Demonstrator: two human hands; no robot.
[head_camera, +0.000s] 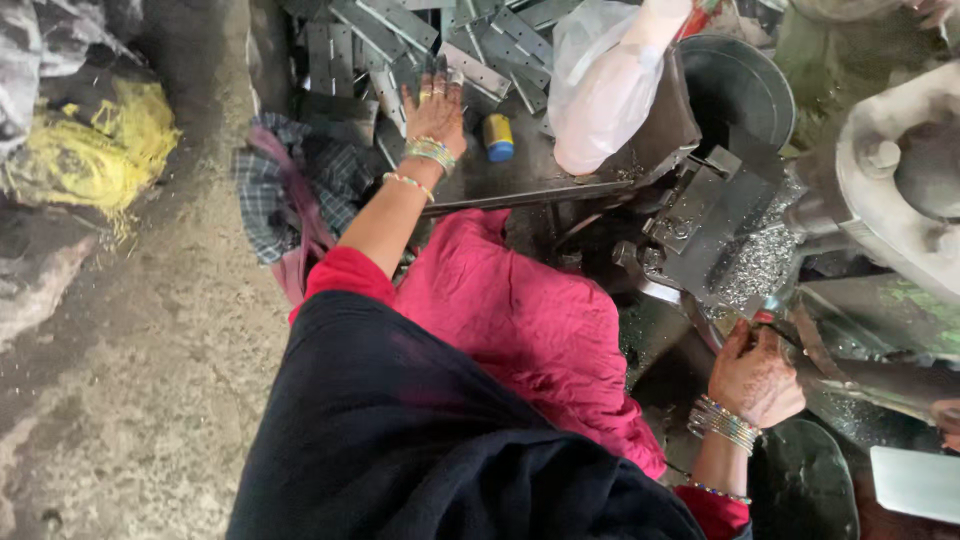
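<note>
My left hand (436, 108) stretches forward, palm down and fingers apart, and rests on a heap of flat grey metal plates with holes (400, 40) on a dark workbench (530, 170). Whether it has hold of a plate is not visible. My right hand (757, 378) is curled around a long metal lever (870, 378) that runs right from a press machine (900, 170). Both wrists carry bangles. Pink clothing (520, 310) and a black cloth (400, 450) cover my lap and shoulder between the arms.
On the bench, a small blue-and-yellow cylinder (497, 137) stands beside a white plastic bag (610, 90). A dark round pan (740, 85) sits behind it. Metal shavings (760, 265) lie on the machine bed. On the dirt floor are a checked cloth (290, 180) and yellow rags (100, 150).
</note>
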